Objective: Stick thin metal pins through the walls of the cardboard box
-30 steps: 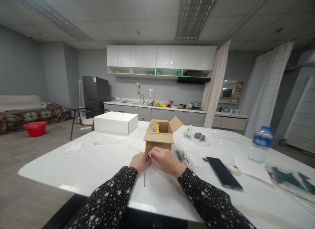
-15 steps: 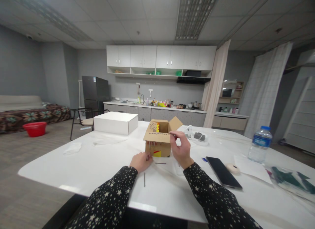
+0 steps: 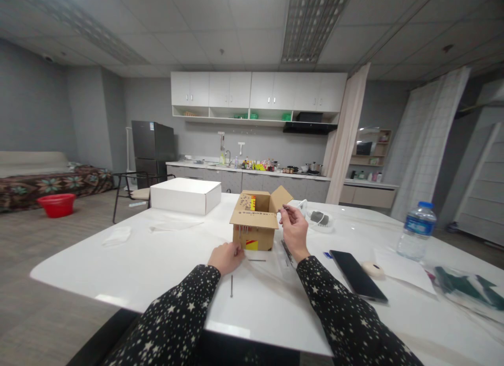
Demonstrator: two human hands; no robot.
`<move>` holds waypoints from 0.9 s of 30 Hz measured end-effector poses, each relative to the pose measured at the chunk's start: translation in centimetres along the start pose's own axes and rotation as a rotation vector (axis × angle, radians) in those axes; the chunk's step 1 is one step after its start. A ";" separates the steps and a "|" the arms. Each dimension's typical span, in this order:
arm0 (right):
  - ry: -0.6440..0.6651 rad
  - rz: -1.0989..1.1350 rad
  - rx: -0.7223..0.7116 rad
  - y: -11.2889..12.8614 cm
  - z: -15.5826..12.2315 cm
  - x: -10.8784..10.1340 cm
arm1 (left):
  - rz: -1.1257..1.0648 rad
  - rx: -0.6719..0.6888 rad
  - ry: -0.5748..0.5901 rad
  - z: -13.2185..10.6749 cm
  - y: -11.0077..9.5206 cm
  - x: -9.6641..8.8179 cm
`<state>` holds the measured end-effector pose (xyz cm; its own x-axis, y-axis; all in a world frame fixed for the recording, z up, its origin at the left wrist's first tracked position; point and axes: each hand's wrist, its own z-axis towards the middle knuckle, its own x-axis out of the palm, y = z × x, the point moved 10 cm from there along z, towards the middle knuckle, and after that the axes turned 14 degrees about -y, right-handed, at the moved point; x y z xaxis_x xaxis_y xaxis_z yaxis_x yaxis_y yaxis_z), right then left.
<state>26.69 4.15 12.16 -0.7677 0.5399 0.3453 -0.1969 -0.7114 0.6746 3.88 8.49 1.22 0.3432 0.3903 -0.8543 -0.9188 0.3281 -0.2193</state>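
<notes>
A small open cardboard box point(image 3: 254, 234) stands before me, its front flap point(image 3: 252, 219) folded outward and marked with a row of small dark holes or heads. Thin metal pieces hang below that flap at the left. My left hand point(image 3: 226, 257) rests on the table, fingers closed at the box's lower left corner; what they hold is hidden. Just right of the flap, my right hand point(image 3: 295, 230) is raised in a pinch, with something small and dark at the fingertips. A nail-like metal pin point(image 3: 231, 286) and another thin pin point(image 3: 257, 260) lie in front.
Dark thin pieces point(image 3: 287, 251) lie by my right wrist. Rightward are a black phone point(image 3: 357, 275), a round pale case point(image 3: 372, 270) and a water bottle point(image 3: 417, 232). A white box point(image 3: 186, 196) stands at the back left, and a white basket point(image 3: 321, 221) sits behind my right hand.
My right hand has moved a little right and up, away from the flap's right edge, uncovering dark thin pieces beneath it. My left hand stays at the box's corner.
</notes>
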 end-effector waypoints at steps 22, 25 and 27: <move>0.137 0.023 0.030 -0.3 -0.4 1.3 | 0.003 -0.016 0.026 -0.2 -0.4 -0.1; 0.140 -0.003 -0.015 0.1 -0.3 1.2 | 0.001 -0.020 0.027 -0.1 -0.4 0.0; 0.126 -0.002 -0.048 0.5 -0.3 1.1 | -0.002 -0.018 0.026 -0.1 -0.4 0.0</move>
<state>25.60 4.25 12.64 -0.8370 0.4828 0.2577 -0.2251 -0.7330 0.6419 4.22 8.29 1.26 0.3400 0.3674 -0.8657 -0.9217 0.3130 -0.2291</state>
